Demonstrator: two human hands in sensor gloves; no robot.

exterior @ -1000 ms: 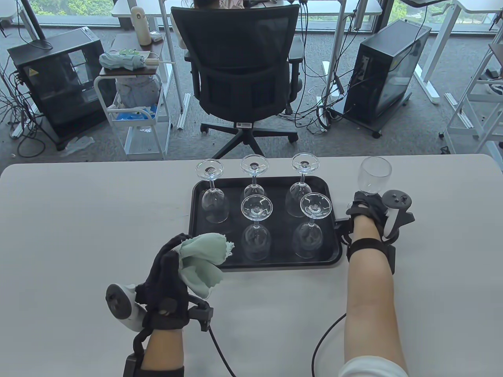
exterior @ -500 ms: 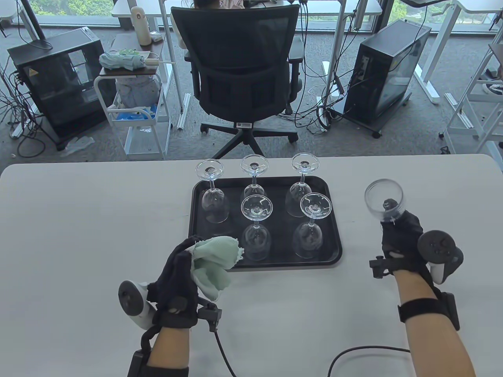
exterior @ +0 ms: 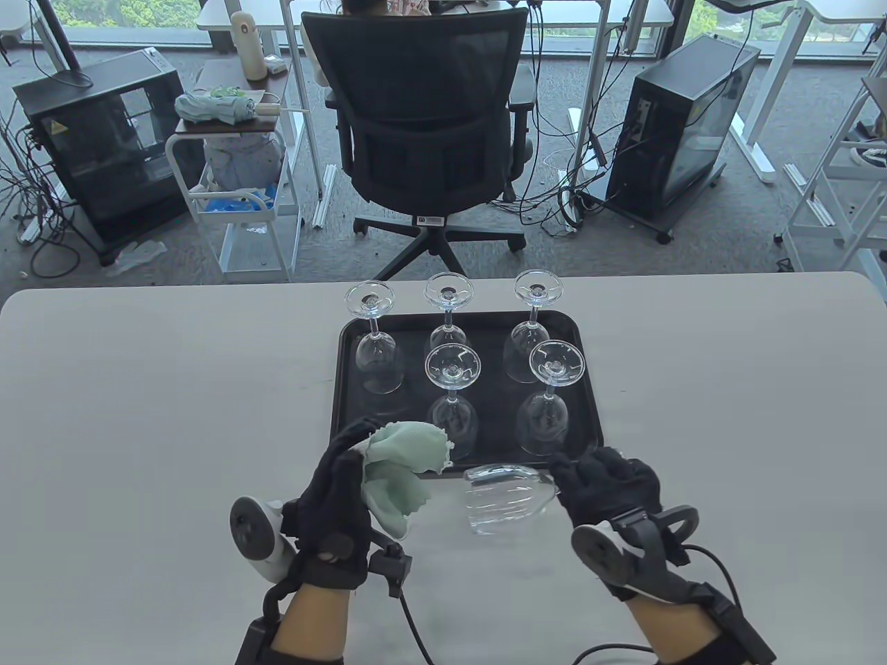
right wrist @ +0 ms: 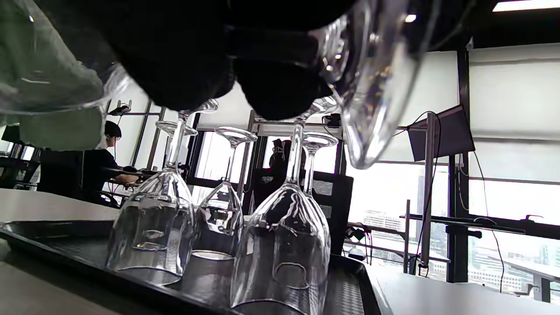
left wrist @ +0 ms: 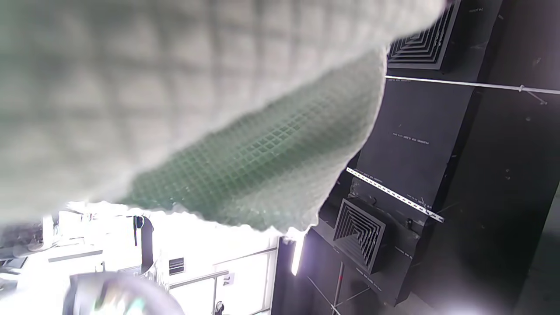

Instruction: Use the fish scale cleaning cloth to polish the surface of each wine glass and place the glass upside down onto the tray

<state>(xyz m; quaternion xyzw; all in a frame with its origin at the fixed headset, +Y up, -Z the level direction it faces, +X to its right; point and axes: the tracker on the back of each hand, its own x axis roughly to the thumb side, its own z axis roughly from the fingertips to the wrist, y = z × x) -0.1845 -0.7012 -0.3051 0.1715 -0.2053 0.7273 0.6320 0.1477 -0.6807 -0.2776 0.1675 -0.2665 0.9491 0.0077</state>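
Wine glass (exterior: 504,500) number six lies on its side in the air just in front of the tray (exterior: 346,388), its clear bowl mouth turned toward the cloth, presumably so the fabric can reach in and around it. The right hand (exterior: 610,485) holds it at the stem end, fingers curled round it. The left hand (exterior: 332,499) pinches the pale green cloth (exterior: 402,471), bunched and draping, just beside the rim; close up its weave shows a fine grid of small squares. Five glasses (exterior: 450,388) already stand inverted on the black, rounded-corner tray, feet up, thin stems rising. One free space seems left at the tray's near-left corner, above the counter (exterior: 138,415).
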